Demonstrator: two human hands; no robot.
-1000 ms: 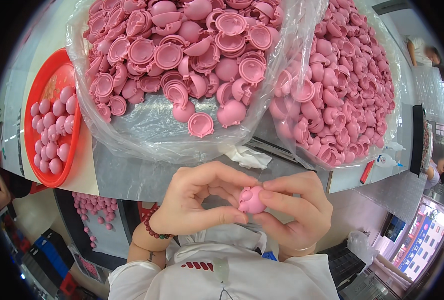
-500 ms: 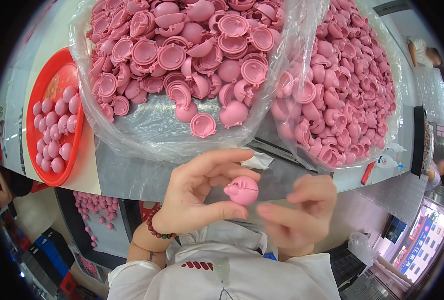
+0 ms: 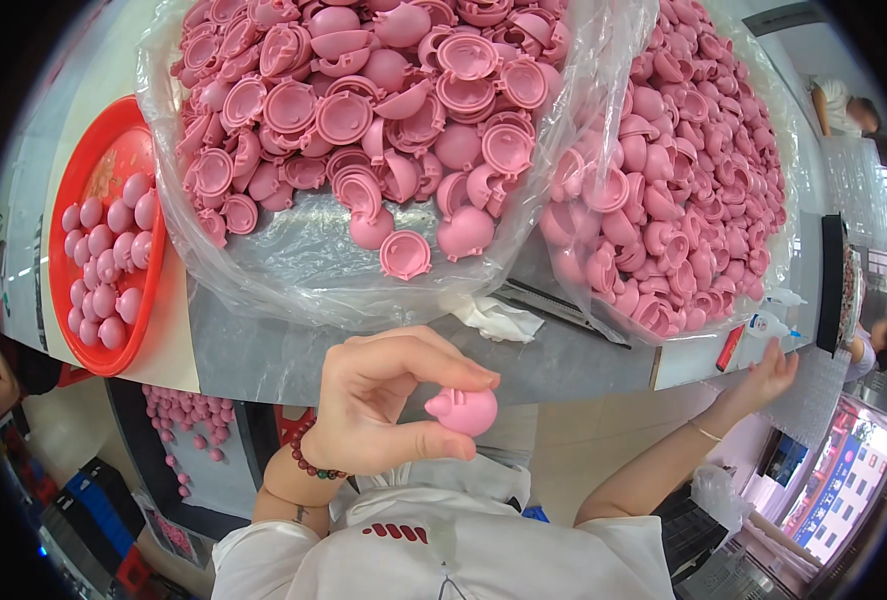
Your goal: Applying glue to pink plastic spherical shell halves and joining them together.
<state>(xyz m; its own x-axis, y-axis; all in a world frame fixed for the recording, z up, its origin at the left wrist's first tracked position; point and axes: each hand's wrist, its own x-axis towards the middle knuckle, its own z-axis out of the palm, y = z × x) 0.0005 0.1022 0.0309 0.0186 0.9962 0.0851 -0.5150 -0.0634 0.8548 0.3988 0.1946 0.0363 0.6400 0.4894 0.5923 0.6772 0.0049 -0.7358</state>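
Observation:
My left hand (image 3: 389, 400) pinches a small round pink plastic ball (image 3: 470, 411) between thumb and fingers, in front of my chest. The ball has a little knob on its left side and a raised bit on top. My right hand (image 3: 767, 377) is stretched far out to the right by the table edge, fingers apart with nothing seen in them. Just beyond its fingertips lies a small white squeeze bottle (image 3: 764, 325) with a blue tip. A red-and-white stick-like object (image 3: 732, 347) rests beside that bottle.
Two clear plastic bags spill pink half-shells (image 3: 344, 118) and smaller pink shells (image 3: 699, 190) across the table. A red basin (image 3: 71, 170) with pink balls stands left. A crumpled white tissue (image 3: 499, 318) and a black-edged strip (image 3: 564, 308) lie ahead. Below left, a dark-rimmed tray (image 3: 249, 440) holds pink balls.
My right hand has moved away from the ball, far right toward the squeeze bottle. My left hand, still pinching the ball, has dropped slightly toward me and left.

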